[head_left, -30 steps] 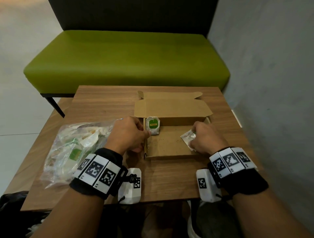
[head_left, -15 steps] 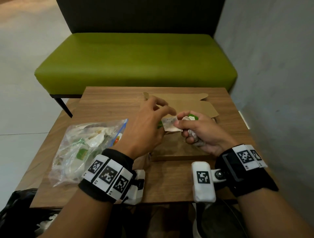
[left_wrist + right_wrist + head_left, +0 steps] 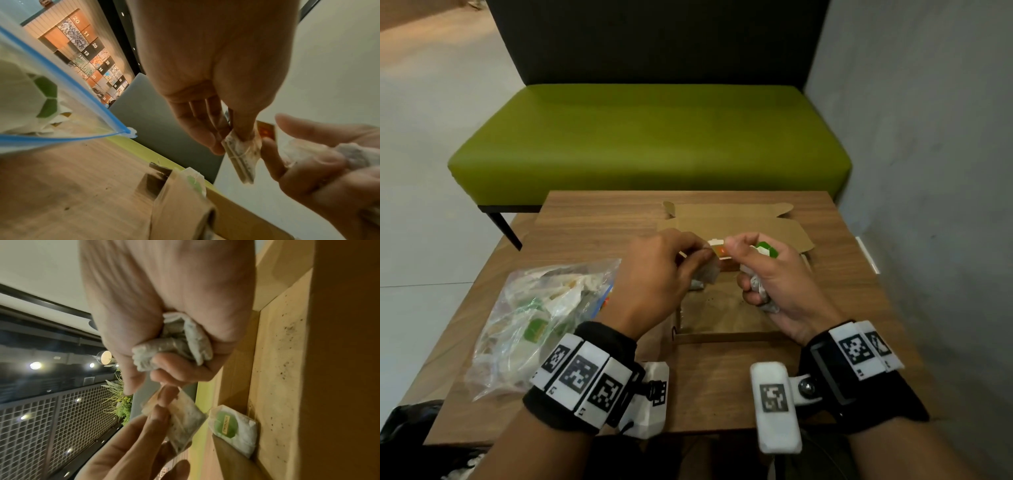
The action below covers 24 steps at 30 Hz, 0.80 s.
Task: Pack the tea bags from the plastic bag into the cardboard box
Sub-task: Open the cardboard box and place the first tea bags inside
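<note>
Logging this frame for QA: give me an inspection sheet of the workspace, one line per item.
Surface: wooden table, tea dust specks.
Job's things: cardboard box open, one green-tagged tea bag standing inside; plastic bag left of the box, holding tea bags.
Clutter: nothing seen.
Grippers: left hand pinches a tea bag above the box; right hand clutches a bunch of tea bags.
Cables: nothing seen.
Surroundings: green bench, grey wall.
</note>
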Motion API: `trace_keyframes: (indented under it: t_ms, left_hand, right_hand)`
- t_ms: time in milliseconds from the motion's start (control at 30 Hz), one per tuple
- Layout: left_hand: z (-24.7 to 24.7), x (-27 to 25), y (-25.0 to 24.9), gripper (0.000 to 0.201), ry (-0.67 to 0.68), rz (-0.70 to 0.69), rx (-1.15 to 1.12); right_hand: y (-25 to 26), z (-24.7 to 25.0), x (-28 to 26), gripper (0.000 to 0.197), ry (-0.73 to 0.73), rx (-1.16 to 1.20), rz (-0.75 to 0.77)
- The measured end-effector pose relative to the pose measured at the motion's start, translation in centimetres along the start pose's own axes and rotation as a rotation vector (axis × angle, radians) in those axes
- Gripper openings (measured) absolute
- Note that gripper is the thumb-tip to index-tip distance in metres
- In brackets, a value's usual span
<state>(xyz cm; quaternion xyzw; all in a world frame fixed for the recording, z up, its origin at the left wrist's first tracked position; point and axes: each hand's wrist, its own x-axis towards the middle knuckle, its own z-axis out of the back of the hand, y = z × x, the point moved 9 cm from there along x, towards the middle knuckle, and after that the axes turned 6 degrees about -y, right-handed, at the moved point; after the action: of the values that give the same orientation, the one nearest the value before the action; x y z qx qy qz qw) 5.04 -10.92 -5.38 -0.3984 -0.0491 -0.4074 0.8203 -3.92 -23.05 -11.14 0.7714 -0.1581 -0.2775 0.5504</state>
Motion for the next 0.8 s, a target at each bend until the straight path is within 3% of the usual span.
trace_keyframes:
  t_ms: [100,267,433,633,800]
  left_hand:
    - [-0.3,-0.2,-0.4,0.012,0.007,-0.018,0.026]
    - [-0.2,-0.2,0.7,0.023,-0.019,0.098,-0.008]
    - [-1.3,-0.5,1.7,0.023,0.069,0.335,-0.403]
    - [-2.6,-0.3,0.8,0.014,0.181,0.294,-0.451]
    - [-2.6,1.5,-1.5,0.013,0.094,0.236,-0.292]
  right_hand:
    - [0.3,0.2,0.1,0.015,-0.096,-0.031,0.057]
    - [0.2,0.0,-0.1,0.012,-0.131,-0.043,0.099]
    - [0.1,0.4,0.0,0.025,-0.167,-0.139,0.100]
    - [0.3,1.2,0.0,0.017,-0.151,-0.215,0.127]
    - [1.4,4.3,-0.2,0.010,-0.226,-0.147,0.126]
